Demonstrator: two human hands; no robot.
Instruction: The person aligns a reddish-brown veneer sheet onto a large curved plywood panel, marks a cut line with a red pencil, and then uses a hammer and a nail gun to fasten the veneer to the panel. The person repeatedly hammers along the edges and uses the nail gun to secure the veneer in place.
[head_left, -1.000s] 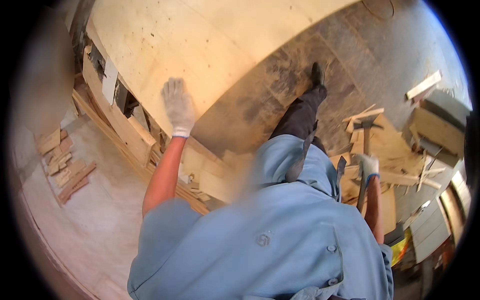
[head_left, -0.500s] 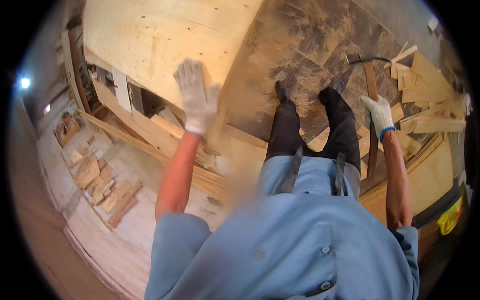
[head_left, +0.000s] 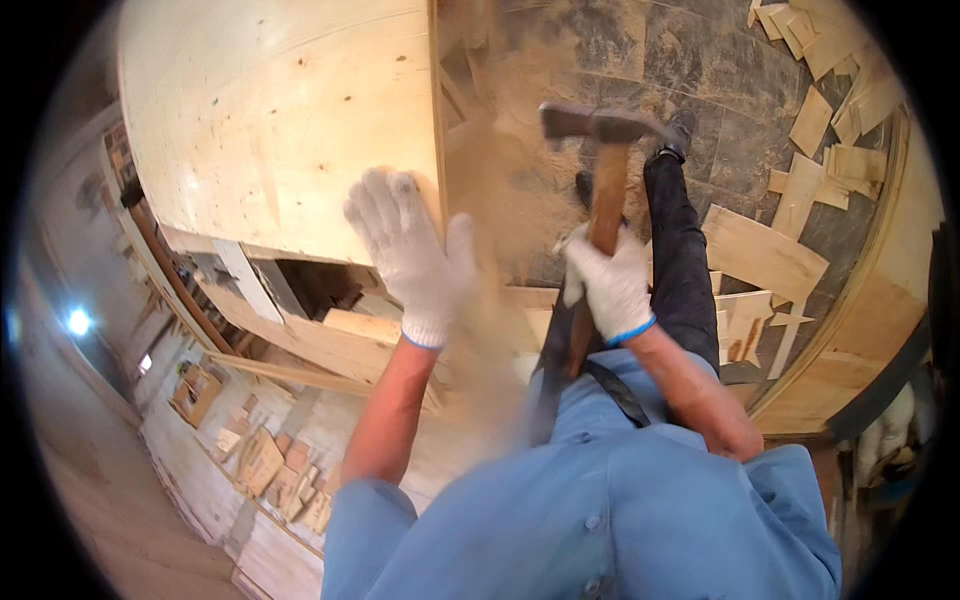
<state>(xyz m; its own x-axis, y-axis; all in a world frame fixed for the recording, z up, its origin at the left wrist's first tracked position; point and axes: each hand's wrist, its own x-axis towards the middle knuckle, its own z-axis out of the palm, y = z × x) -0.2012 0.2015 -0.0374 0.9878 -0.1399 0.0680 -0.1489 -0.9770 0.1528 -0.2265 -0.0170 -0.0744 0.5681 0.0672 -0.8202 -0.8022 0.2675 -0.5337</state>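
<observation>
My left hand (head_left: 408, 248), in a white knitted glove, lies flat with fingers stretched on the near right corner of a pale plywood sheet (head_left: 270, 130). The sheet forms the top of a wooden stack or frame with gaps below it. In its own white glove with a blue cuff, my right hand (head_left: 608, 280) is wrapped round the wooden handle of a hammer (head_left: 608, 190). The hammer stands head up in front of my body, its dark metal head apart from the sheet's right edge. The handle's lower end reaches down by my waist.
Several wood offcuts (head_left: 765, 250) lie on the dark, sawdust-strewn tile floor (head_left: 700, 60) at right. A curved-looking board edge (head_left: 860, 330) runs beyond them. At lower left, small wood blocks (head_left: 270, 465) lie near an open box (head_left: 195, 393). My legs stand beside the stack.
My right hand has brought the hammer left from out at my right side to in front of my body. My left hand stays flat on the sheet; the view has turned.
</observation>
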